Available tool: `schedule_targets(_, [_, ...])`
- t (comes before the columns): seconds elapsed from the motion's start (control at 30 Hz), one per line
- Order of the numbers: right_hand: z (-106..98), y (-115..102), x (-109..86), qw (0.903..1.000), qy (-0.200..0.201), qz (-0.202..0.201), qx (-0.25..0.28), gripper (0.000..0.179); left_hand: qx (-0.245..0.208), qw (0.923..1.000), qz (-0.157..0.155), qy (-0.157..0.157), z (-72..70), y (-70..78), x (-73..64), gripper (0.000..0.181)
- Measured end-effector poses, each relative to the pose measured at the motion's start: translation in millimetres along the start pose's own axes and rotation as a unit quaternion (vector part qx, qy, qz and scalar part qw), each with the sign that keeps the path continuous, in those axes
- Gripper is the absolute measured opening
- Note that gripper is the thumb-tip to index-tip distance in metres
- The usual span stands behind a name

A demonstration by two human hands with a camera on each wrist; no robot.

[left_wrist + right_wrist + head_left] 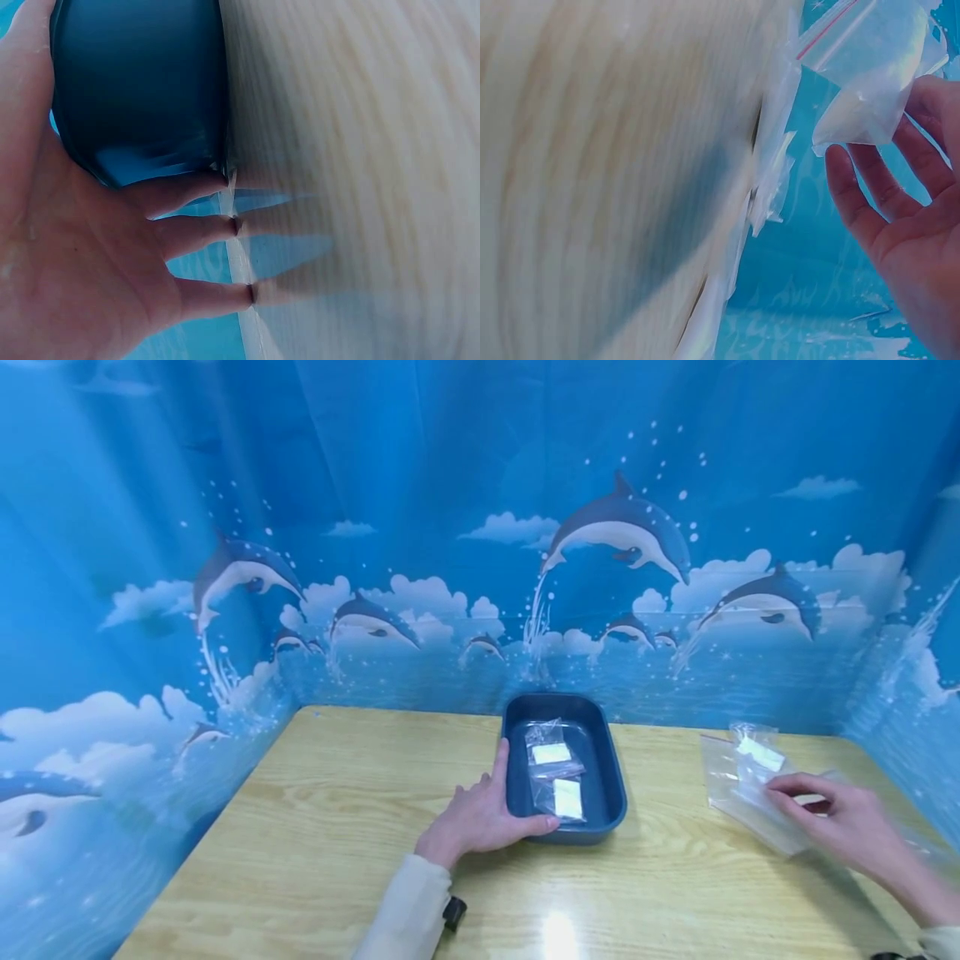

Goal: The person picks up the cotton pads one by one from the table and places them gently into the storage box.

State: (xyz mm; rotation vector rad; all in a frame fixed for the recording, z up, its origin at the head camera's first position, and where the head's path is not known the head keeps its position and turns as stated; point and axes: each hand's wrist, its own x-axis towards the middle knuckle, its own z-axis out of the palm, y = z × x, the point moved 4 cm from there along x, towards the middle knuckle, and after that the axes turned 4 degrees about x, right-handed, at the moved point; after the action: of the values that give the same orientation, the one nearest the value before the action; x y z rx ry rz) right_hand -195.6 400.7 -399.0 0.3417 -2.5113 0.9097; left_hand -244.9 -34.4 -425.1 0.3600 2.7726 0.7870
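A dark blue rectangular tray (615, 793) stands at the table's back middle, with two clear zip bags (551, 752) inside, each showing a white piece. My left hand (480, 817) rests against the tray's near left corner, its thumb at the near rim and index finger along the left side. In the left wrist view its other fingers (202, 296) reach straight down to the tabletop. On the right, my right hand (840, 822) pinches a small clear zip bag (870, 67) with a red seal line between thumb and finger, raised above the table.
More clear plastic bags (765, 818) lie beneath and beside the right hand on the wooden table (337, 827). A blue curtain (435, 510) printed with dolphins hangs behind the table and along both sides.
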Motion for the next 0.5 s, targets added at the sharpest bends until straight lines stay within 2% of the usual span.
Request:
schedule_targets(0.17, [5.0, -10.4, 5.4, 0.9997, -0.019, 0.014, -0.001, 0.010, 0.001, 1.0000, -0.005, 0.001, 0.3, -0.5, 0.2, 0.134])
schedule_targets(0.5, [18.1, -31.9, 18.8, 0.9997, -0.018, 0.000, 0.017, 0.012, 0.001, 1.0000, -0.004, 0.000, -0.3, 0.0, -0.8, 0.136])
